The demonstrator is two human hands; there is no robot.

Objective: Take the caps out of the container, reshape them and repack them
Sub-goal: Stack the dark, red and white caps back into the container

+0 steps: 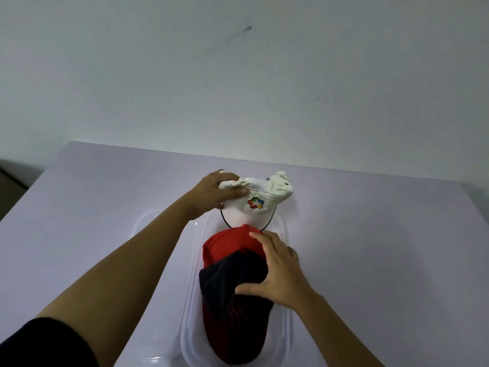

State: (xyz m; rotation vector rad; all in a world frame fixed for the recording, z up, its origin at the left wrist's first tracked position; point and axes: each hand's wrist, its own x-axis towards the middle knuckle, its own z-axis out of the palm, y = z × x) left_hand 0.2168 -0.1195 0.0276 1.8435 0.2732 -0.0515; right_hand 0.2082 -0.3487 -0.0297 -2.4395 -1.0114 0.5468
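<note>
Nearest in the clear container [287, 337], the dark cap [232, 308] runs lengthwise toward the wall, brim pointing back at the person. Right hand [280, 271] lies open, flat on it, half over the red cap [227, 243]. Beyond, at the container's far end, left hand [217, 193] pinches the white cap's [255, 202] bunched crown. A tug could drag the red cap along, or crease the crown further.

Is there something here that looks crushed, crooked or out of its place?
Yes. The white cap at the far end of the clear container is crumpled: the left hand bunches its crown, so it has lost its dome. The right hand rests on the dark cap.
</note>
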